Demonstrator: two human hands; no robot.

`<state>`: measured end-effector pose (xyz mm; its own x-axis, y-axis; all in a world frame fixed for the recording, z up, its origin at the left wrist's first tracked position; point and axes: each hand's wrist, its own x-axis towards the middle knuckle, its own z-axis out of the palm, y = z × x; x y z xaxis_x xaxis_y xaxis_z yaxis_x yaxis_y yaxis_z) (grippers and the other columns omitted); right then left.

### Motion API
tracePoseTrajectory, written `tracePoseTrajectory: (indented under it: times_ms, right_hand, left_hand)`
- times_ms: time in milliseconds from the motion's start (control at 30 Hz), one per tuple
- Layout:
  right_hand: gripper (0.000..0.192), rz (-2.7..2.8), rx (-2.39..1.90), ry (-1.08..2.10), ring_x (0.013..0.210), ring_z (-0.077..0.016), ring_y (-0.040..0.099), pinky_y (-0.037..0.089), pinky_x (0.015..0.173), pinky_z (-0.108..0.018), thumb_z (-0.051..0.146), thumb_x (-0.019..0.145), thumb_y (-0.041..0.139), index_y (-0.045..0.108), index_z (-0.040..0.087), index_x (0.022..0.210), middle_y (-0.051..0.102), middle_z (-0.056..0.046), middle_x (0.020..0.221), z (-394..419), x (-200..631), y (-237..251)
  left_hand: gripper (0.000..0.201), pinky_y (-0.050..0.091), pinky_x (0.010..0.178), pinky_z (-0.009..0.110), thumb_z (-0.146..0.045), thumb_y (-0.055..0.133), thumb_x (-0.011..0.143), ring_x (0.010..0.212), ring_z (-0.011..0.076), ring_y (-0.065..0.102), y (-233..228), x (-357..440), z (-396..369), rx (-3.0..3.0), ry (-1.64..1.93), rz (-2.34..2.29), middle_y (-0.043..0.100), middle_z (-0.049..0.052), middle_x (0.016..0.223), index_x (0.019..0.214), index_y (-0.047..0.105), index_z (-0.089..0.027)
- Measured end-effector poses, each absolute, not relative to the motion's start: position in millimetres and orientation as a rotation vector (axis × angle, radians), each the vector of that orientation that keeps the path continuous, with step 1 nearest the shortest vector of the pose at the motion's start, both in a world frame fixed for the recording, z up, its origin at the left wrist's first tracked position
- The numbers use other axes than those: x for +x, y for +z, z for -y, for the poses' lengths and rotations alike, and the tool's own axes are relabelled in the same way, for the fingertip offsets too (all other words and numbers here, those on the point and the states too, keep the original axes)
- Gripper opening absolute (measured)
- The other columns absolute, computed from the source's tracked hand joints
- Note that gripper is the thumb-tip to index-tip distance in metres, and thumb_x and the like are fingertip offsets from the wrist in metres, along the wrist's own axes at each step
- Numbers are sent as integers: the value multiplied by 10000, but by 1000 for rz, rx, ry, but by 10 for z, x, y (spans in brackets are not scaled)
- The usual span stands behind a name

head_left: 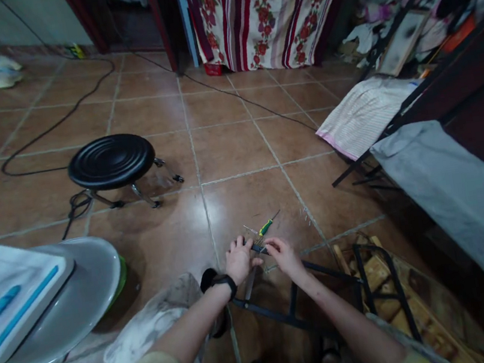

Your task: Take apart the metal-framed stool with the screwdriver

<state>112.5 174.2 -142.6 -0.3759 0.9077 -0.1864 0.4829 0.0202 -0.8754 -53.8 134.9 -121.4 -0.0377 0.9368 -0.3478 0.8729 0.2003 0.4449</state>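
My left hand, with a black band at the wrist, grips the end of a black metal frame low over the tiled floor. Close beside it, my right hand is pinched at the same bar, on something too small to make out. The frame's dark tubes run back toward my legs under both forearms. Just beyond my fingers lies a green and yellow screwdriver on the floor. A thin slim piece rests to its left, and several small screws or nails are scattered to its right.
A round black stool stands ahead left, with a dark cable looping past it. At the left, a grey tray carries a white and blue appliance. Wooden slats lie right. Cloth-draped furniture lines the right side.
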Motion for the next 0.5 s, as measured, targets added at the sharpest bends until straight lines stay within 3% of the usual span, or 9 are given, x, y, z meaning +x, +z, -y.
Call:
tracePoseTrajectory:
  times_ms: [133, 500]
  right_hand:
    - [230, 2021, -1512, 1058, 902, -176, 598, 458, 827, -272, 271, 871, 427, 599, 193, 1002, 647, -69, 985, -1650, 1075, -1366]
    - [232, 2291, -1416, 751, 918, -171, 578, 426, 838, -255, 239, 910, 392, 599, 207, 1011, 617, -68, 982, -1614, 923, -1232]
  left_hand:
    - [433, 414, 834, 437, -411, 694, 679, 1113, 299, 417, -1215, -564, -1319, 1687, 166, -1935, 418, 83, 1216, 1065, 538, -291]
    - [500, 396, 855, 483, -388, 718, 641, 1143, 316, 391, -1291, -617, -1329, 1641, 180, -1897, 390, 90, 1252, 1095, 531, -296]
